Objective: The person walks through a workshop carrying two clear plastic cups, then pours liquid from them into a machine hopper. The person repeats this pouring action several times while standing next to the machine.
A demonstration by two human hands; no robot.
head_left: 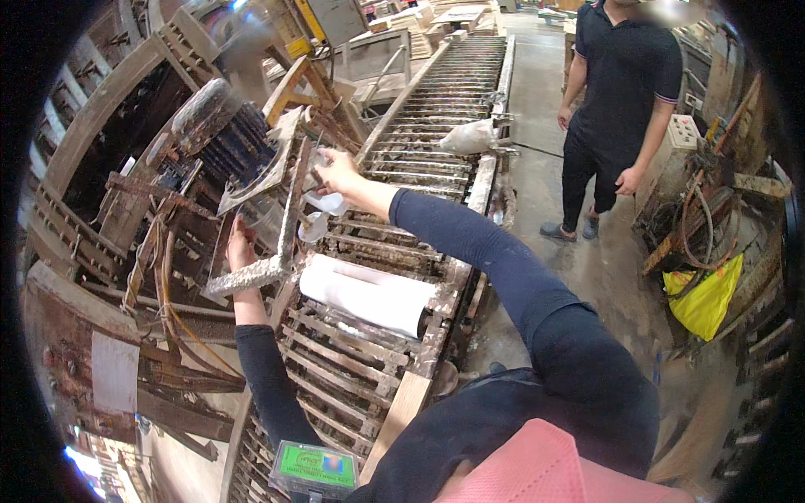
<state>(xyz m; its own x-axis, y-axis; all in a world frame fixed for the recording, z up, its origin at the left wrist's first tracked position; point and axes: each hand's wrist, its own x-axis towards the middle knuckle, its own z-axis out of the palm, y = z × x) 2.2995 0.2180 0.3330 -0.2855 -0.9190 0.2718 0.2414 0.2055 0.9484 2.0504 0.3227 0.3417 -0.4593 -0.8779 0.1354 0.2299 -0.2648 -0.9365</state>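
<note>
Both my arms reach over to a dirty machine with a crusted angled metal frame [289, 205] at the left of the roller conveyor. My right hand [338, 173] is at the upper right of this frame, its fingers curled around something small that I cannot make out. Just below it are clear plastic cup-like pieces [325, 204]. My left hand [241, 246] is raised at the frame's lower left side, above a whitish crusted bar [249, 277]; its fingers are partly hidden against the machine. Beyond the frame is a motor with dark cooling fins [236, 144].
The roller conveyor [432, 105] runs away from me, with a white roll [365, 295] across it and a pale glove-like thing [470, 137] farther up. A person [625, 92] in dark clothes stands in the aisle. At right are a control box [681, 138] and a yellow bag [706, 293].
</note>
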